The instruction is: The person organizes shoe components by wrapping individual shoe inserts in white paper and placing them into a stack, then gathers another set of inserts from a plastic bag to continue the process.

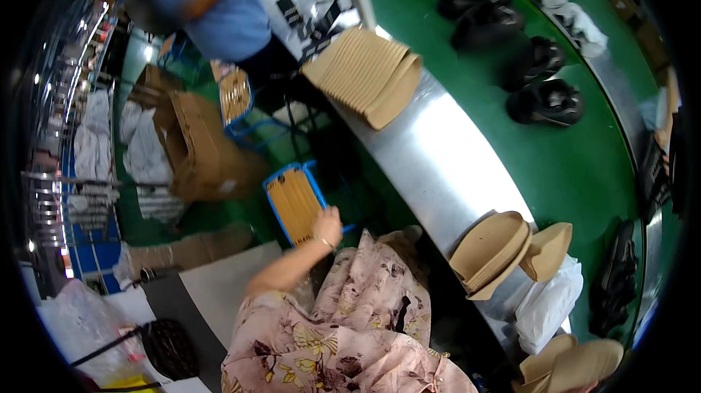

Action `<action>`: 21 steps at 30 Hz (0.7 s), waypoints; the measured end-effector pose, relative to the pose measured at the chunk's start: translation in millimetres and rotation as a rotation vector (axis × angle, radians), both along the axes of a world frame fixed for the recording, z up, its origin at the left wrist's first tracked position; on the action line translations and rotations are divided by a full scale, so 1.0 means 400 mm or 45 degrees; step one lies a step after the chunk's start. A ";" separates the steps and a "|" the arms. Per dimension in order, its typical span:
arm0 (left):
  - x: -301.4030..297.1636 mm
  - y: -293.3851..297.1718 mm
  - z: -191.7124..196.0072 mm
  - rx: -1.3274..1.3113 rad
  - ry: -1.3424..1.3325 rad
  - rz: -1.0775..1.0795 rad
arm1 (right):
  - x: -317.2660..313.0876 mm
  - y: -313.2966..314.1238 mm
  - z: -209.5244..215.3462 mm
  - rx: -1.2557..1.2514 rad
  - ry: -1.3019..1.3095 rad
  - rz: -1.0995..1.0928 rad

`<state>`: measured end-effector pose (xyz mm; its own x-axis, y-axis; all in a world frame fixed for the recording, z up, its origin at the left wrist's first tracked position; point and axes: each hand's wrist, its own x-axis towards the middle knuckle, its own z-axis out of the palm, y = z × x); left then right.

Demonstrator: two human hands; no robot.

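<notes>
We look first at the brown carton [191,141] on the floor to the left: its top stands open, though we cannot make out its contents. At the lower left sits a clear plastic bag [80,320] with something pale and reddish showing through, and a white bag [549,305] rests on the metal ledge [456,156], its contents hidden from us.

We count two stools with wooden seats in blue frames. Our left hand [328,226] is at the right edge of the nearer stool [293,203], which stands between the carton and the ledge; its fingers look curled in, but blur keeps us from telling whether they grip the frame. Our right hand is out of view.

We count four dark shoes [546,103] in the upper group on the green surface [562,170]. A stack of tan shaped pieces [365,75], too tightly nested to count, lies on the ledge near a co-worker in a blue shirt [226,17].

We see dark marks on the nearer seat and pale print on small black pieces [290,10] beyond the stack
</notes>
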<state>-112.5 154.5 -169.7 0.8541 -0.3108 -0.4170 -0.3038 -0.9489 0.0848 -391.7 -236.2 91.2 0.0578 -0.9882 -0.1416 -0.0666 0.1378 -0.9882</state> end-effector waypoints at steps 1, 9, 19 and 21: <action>0.013 0.062 -0.078 0.216 -0.083 -0.106 | 0.009 0.019 -0.042 0.055 0.037 0.021; 0.187 0.120 -0.241 0.839 0.405 -0.965 | 0.050 0.083 -0.277 0.320 0.095 0.118; -0.005 -0.062 -0.279 0.743 0.586 -1.246 | -0.049 0.053 -0.303 0.340 -0.099 -0.034; -0.111 -0.097 -0.277 0.650 0.638 -1.201 | -0.063 0.038 -0.302 0.349 -0.124 -0.003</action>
